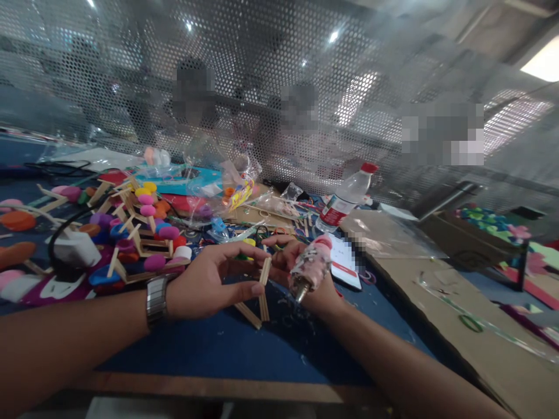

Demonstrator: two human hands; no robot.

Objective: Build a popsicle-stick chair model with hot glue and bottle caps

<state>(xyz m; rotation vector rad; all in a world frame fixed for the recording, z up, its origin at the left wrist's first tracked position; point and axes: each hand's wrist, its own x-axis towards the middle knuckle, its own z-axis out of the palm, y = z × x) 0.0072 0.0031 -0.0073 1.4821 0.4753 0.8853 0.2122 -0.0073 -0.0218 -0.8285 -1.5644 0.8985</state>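
Wooden sticks, nearer than the bottle, are pinched by nearly closed left fingers; right fingers are curled near the pink tool, grip unclear. Assembly seems partway, its joints unconfirmed.

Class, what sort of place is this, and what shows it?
Probably a craft workshop: small wooden sticks in the left hand, what looks like a glue gun in the right hand, and colourful pieces heaped nearby.
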